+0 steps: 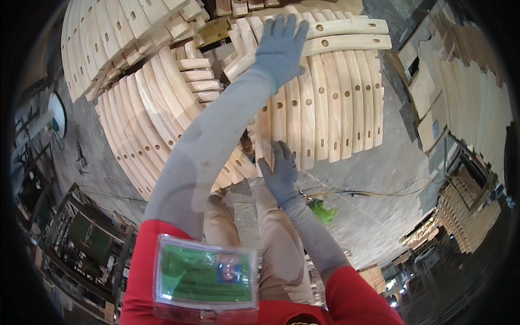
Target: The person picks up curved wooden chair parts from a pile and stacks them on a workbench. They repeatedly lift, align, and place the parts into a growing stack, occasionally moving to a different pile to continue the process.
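My left hand (279,49), in a grey glove, reaches across to the far side of a stack of curved wooden slats (336,97). Its fingers are spread and lie over the slats there, wrapped round none of them. Nearer to me, my right hand (281,170), also gloved in grey, is at the near end of a pale slat (263,142) on the stack's left edge. Its thumb and fingers close on that end; the fingertips are partly hidden. The slats carry round holes and short slots. Two slats (346,43) lie crosswise along the far side.
More stacks of curved slats stand to the left (135,124) and at the far left (108,38). A hose (368,193) and a green plastic bag (323,211) lie on the concrete floor (357,216). Metal racks (86,244) stand at left; further wood piles (466,211) at right.
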